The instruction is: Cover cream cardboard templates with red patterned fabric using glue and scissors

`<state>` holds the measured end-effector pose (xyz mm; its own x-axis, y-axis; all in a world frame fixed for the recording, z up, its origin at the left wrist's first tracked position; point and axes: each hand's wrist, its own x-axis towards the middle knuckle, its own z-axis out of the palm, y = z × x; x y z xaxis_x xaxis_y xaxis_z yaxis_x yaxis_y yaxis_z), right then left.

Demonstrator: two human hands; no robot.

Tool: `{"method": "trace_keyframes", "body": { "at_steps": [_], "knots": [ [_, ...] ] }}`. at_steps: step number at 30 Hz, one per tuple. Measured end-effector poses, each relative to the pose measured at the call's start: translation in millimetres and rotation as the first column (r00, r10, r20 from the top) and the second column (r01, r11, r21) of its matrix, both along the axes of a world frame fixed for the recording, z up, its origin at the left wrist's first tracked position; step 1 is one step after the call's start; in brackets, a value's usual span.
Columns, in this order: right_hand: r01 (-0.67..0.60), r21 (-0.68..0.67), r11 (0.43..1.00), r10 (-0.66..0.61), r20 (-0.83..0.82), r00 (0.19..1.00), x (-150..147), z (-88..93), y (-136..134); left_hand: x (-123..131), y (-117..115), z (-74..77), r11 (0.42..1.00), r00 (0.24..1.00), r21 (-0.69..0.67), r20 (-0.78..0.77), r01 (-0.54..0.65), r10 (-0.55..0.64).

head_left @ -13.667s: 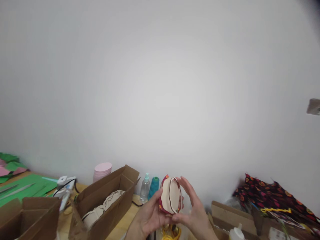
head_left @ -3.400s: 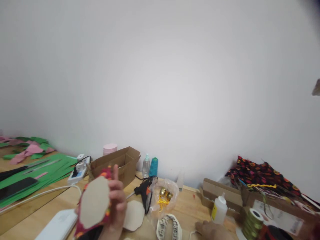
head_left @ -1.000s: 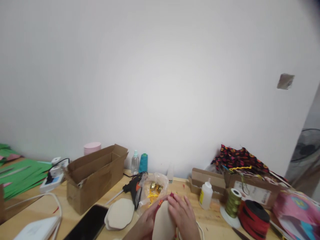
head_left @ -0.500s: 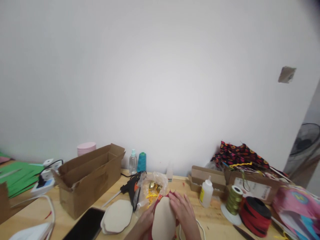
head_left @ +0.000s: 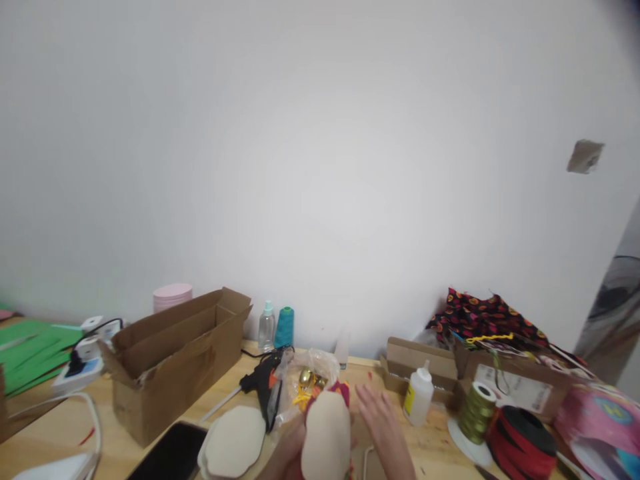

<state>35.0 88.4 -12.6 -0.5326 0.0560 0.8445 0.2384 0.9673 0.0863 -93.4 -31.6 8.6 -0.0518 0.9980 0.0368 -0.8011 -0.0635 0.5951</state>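
Note:
A cream cut-out piece [head_left: 327,437] with a wavy edge, backed by red patterned fabric [head_left: 343,392], is held up at the bottom centre. My left hand [head_left: 290,448] grips it from the left side, its fingers partly hidden behind the piece. Just to the right of the piece, my right hand [head_left: 381,420] is apart from it, fingers stretched out and somewhat blurred. Left of my hands lies a small stack of similar cream cut-outs [head_left: 235,440]. Beyond them sits a clear plastic bag [head_left: 320,363] with gold bells and yellow cord.
A black glue gun [head_left: 263,387] and a phone [head_left: 170,453] lie left, near a long cardboard box [head_left: 185,367]. Rightward stand a glue bottle [head_left: 419,397], a green cord spool [head_left: 477,413], a red ribbon roll [head_left: 523,443] and a small open box [head_left: 423,360].
My right hand has come off the cut-out piece and moved right, its fingers spreading. My left hand still holds the piece. The view has shifted slightly.

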Motion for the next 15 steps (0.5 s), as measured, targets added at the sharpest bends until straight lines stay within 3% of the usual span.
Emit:
{"method": "trace_keyframes", "body": {
  "at_steps": [4, 7, 11, 15],
  "knots": [
    [-0.004, -0.279, 0.960, 0.083, 0.273, 0.958, 43, 27.2, -2, -10, -11, 3.1, 0.999, 0.991, 0.035, 0.125, 0.041, -0.046],
    [0.076, -0.439, 0.895, 0.146, 0.449, 0.881, 63, 26.3, 4, -15, -12, 3.0, 0.997, 0.981, 0.078, 0.192, -0.001, -0.014],
    [0.188, -0.490, 0.851, 0.240, 0.681, 0.692, 55, 15.6, 13, -15, -12, 6.7, 0.990, 0.974, 0.132, 0.210, 0.053, -0.080],
    [0.218, -0.489, 0.845, 0.244, 0.713, 0.657, 42, 11.6, 14, -11, -17, 16.5, 0.990, 0.976, 0.105, 0.187, 0.091, -0.110]
  ]
}}
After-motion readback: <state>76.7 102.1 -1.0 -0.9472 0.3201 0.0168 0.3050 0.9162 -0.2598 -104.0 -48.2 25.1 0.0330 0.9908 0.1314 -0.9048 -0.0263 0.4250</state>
